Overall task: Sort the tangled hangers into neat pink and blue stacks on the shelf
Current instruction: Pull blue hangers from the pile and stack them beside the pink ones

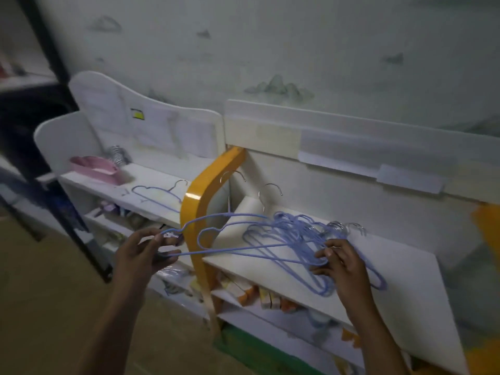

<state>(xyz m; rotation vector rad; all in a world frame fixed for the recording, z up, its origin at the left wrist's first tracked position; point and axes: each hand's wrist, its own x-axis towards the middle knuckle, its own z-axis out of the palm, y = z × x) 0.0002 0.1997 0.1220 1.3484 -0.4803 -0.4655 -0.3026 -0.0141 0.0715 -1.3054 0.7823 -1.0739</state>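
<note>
While blue pile (303, 239) sits tangled on shelf (392, 266) right of yellow post (201, 201), sorting looks roughly half done. Left hand (140, 255) pinches one hanger's (216, 234) end left of post; right hand (343, 263) fingers curl on pile. Pink stack (94, 165) and one blue hanger (157, 194) lie left of post. Lower-shelf contents blurred.

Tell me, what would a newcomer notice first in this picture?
First, the tangle of blue hangers on the right shelf top, with the right hand gripping it while the left hand pulls one blue hanger out leftwards. Next, the yellow curved post between the shelves, and the pink hanger stack far left.
</note>
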